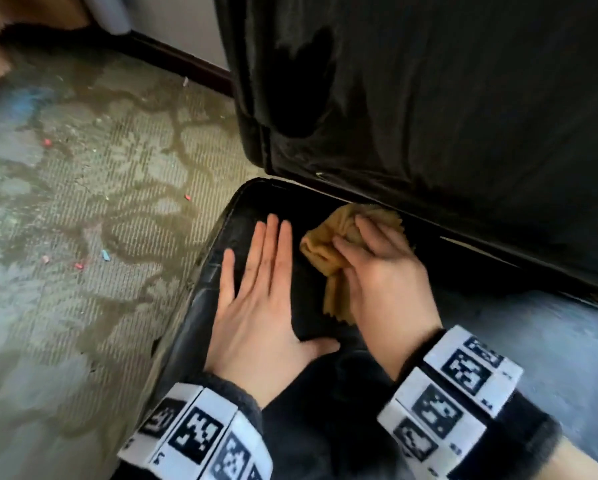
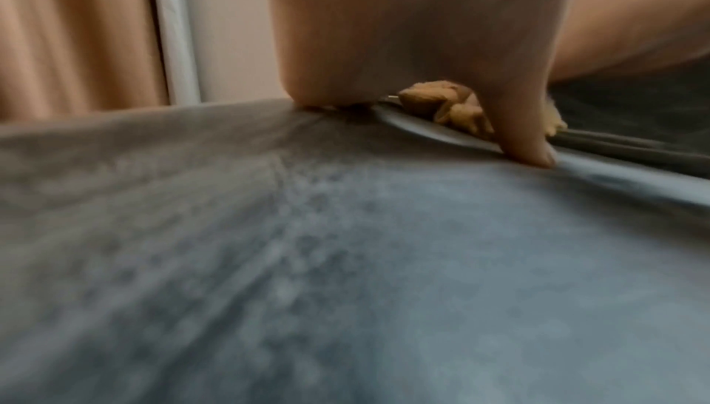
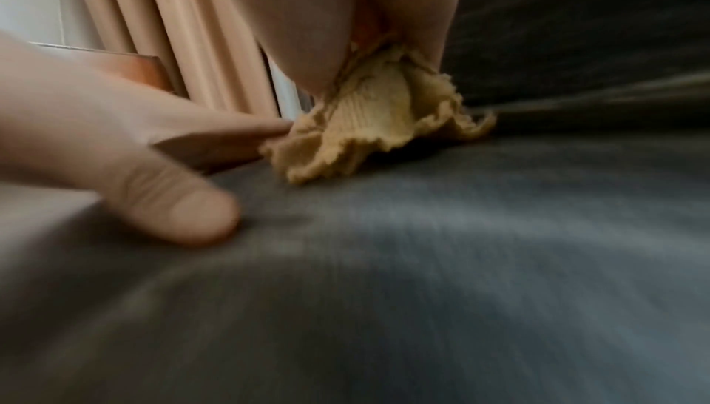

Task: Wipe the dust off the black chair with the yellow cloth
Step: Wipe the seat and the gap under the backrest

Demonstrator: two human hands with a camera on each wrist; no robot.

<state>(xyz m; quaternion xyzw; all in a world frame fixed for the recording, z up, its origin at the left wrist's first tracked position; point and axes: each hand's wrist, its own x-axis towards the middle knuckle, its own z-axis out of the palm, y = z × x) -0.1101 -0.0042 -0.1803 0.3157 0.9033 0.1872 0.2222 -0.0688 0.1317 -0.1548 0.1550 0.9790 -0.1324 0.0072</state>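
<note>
yellow cloth (image 1: 328,258) under right hand (image 1: 384,271) on black chair (image 1: 463,98) seat (left hand (image 1: 259,303) flat alongside)

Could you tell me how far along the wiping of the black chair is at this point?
Done: the seat's back left corner, by the yellow cloth, looks darker than the rest. In hand: the right hand grips the bunched cloth against the black chair near the backrest gap, while the left hand lies flat on the seat. Left: the seat's right side looks grey and dusty; the backrest shows one dark patch, otherwise dull.
</note>
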